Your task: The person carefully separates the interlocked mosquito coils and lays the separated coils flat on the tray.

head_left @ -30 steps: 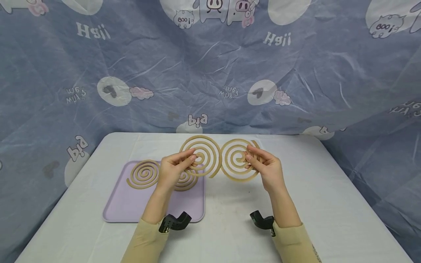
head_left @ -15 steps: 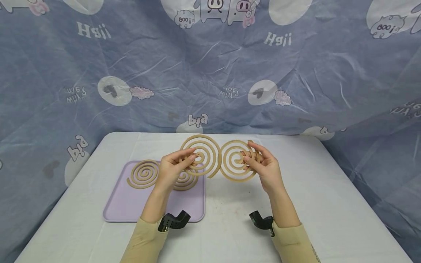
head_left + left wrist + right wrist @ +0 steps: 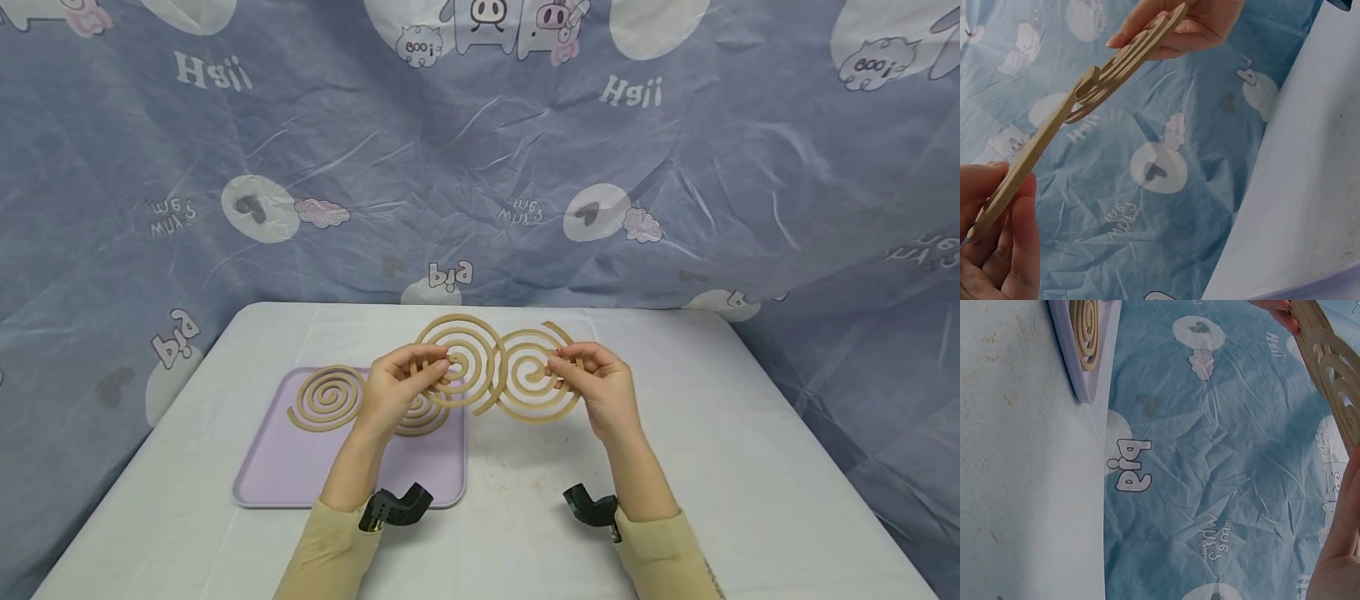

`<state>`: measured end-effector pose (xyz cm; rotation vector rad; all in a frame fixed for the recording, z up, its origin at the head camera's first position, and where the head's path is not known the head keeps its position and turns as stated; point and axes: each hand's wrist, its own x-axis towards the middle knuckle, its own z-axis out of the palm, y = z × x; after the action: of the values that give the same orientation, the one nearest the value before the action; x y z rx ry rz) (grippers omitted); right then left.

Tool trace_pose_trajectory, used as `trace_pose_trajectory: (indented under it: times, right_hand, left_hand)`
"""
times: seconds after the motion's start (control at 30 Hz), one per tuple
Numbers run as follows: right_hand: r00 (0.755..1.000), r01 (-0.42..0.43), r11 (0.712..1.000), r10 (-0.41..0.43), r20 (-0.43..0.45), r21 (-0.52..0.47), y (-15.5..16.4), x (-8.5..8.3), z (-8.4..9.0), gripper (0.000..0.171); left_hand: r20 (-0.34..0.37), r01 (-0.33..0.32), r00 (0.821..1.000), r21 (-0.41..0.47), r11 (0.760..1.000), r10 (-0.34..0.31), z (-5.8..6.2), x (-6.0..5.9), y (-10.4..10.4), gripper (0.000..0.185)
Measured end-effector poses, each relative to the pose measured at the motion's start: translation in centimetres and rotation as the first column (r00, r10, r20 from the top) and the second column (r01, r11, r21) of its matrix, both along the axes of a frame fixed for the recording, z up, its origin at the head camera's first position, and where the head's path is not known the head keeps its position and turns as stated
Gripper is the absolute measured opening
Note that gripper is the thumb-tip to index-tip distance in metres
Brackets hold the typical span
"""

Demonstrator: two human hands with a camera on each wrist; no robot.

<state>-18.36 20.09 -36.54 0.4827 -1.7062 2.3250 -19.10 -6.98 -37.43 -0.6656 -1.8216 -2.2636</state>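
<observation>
Two tan mosquito coils are held up over the table, side by side. My left hand (image 3: 392, 382) pinches the left coil (image 3: 457, 317) between thumb and fingers. With my right hand (image 3: 609, 390) I grip the right coil (image 3: 534, 419) by its right side. Their inner edges overlap in the head view. In the left wrist view, the left coil (image 3: 1025, 159) and the right coil (image 3: 1129, 65) meet at an angle, edge-on; whether they are hooked together I cannot tell.
A lilac tray (image 3: 300, 479) lies on the white table (image 3: 720, 467) at the left. On it rest a mosquito coil (image 3: 328, 398) and another coil (image 3: 422, 431), partly hidden behind my left hand. Brown crumbs dot the table. A patterned blue cloth (image 3: 465, 150) hangs behind.
My right hand has moved left and slightly down, turning its coil so the outer end points up nearer the middle. The coils now overlap more. My left hand has hardly moved.
</observation>
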Motion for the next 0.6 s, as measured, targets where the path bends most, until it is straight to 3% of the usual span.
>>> trace_pose_trajectory:
  times: [0.13, 0.27, 0.47, 0.53, 0.6]
  right_hand:
    - [1.0, -0.02, 0.996, 0.02, -0.002, 0.088, 0.0, 0.2, 0.1, 0.018]
    - [0.992, -0.109, 0.981, 0.116, -0.038, 0.163, 0.3, 0.4, 0.4, 0.029]
    - [0.926, -0.332, 0.915, 0.362, -0.103, 0.228, 1.2, 0.3, 0.5, 0.039]
    - [0.914, -0.351, 0.895, 0.392, -0.107, 0.277, 1.5, 0.2, 0.3, 0.036]
    - [0.919, -0.324, 0.882, 0.38, -0.11, 0.342, 1.6, 0.1, 0.2, 0.032]
  left_hand:
    - [0.013, -0.018, 1.0, 0.012, 1.0, 0.018, -0.1, 0.0, -0.2, 0.018]
    - [0.03, -0.028, 0.999, 0.02, 0.999, 0.027, -0.2, 0.1, -0.5, 0.02]
    - [0.056, -0.042, 0.997, -0.015, 0.999, 0.043, -0.4, 0.1, -1.1, 0.026]
    - [0.071, -0.041, 0.997, -0.01, 0.999, 0.041, -0.5, 0.1, -1.4, 0.028]
    - [0.082, -0.031, 0.996, -0.005, 0.999, 0.032, -0.7, 0.3, -1.7, 0.028]
